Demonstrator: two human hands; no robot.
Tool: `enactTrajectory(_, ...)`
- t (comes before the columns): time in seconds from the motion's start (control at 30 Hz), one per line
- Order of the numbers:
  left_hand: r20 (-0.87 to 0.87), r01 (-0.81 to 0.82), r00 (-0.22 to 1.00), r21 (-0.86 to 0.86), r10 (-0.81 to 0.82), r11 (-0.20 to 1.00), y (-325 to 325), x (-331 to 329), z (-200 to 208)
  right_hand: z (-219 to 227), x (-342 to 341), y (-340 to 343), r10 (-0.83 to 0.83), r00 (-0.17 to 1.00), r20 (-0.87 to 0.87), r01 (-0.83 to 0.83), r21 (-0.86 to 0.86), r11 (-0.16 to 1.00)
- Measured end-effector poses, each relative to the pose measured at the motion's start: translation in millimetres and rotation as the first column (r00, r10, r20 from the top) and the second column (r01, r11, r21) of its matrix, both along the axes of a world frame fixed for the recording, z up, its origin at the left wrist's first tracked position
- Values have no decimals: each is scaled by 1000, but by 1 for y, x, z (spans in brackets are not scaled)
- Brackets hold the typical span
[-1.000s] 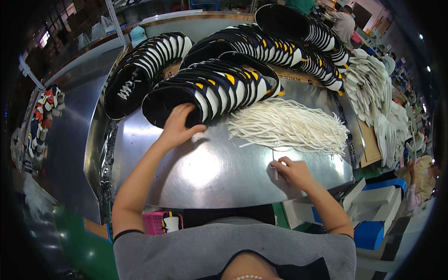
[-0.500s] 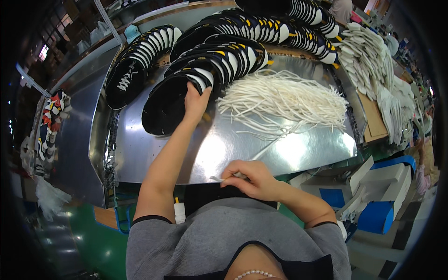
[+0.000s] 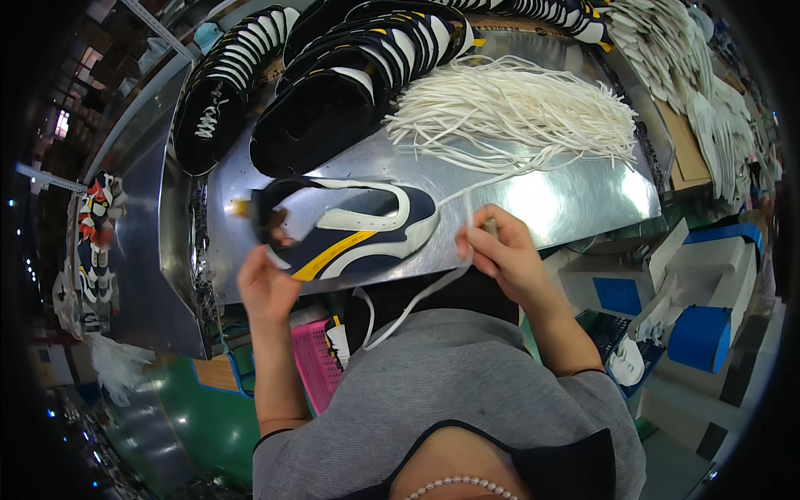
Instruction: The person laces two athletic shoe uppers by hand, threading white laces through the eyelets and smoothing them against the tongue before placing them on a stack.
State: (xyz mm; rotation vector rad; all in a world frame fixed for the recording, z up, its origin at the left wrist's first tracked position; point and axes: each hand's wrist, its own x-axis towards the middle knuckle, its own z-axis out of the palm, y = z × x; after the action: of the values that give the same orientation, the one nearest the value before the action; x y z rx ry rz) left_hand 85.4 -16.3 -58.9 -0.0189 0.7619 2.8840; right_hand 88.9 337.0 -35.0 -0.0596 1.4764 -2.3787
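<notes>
My left hand (image 3: 268, 285) grips the heel end of a navy, white and yellow shoe upper (image 3: 360, 220), which lies tilted over the near part of the metal table with its toe to the right. My right hand (image 3: 503, 254) is just right of the toe, pinching a white shoelace (image 3: 414, 302). That lace hangs in a loop over my lap, and another stretch runs up toward the lace pile. A small greyish object (image 3: 490, 225) shows between the right fingers, too small to name. Past the upper lies the pile of white shoelaces (image 3: 517, 117).
Rows of nested shoe uppers (image 3: 408, 50) stand at the back of the metal table (image 3: 575, 204); a laced stack (image 3: 218, 100) is at the left. White shoe-shaped pieces (image 3: 667, 67) are heaped at far right. A pink basket (image 3: 314, 367) sits below the table edge.
My left hand has brought a shoe upper from the front of the middle row down to the near edge. My right hand has moved up and right, drawing the lace along.
</notes>
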Motion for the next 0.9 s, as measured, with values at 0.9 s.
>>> enactTrajectory(0.9, 392, 603, 798, -510, -458, 614, 99, -86, -6, -46, -66, -62, -116, 990, -77, 123, 88, 988)
